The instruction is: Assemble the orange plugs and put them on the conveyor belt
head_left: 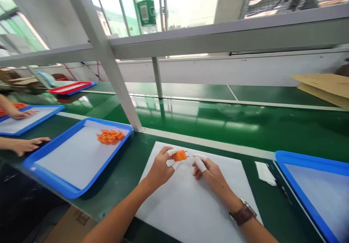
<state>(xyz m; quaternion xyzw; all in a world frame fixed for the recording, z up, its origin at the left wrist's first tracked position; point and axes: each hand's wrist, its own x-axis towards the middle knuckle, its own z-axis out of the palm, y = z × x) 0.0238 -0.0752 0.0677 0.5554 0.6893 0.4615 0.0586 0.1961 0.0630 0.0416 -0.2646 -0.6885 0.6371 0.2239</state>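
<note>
Above the white rectangular mat (pixel 191 199), the left hand (pixel 160 168) pinched a small orange plastic block (pixel 179 155); the right hand (pixel 209 172) hovered beside it, loosely curled and holding nothing.

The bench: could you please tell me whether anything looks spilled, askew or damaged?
Nothing stands out. The orange parts sit heaped inside the blue tray, none spilled; the left hand holds one part over the mat.

Three blue trays: near-left tray (pixel 68 163), far-left tray (pixel 24 123), right tray (pixel 321 192); perhaps a fourth's rim beyond. One red tray (pixel 71 87). One white mat (pixel 191 203). One orange part (pixel 179 155); heap (pixel 110 136) beyond counting. Four hands: left hand (pixel 159 170), right hand (pixel 209 174), two co-worker's hands (pixel 27 144).
</note>
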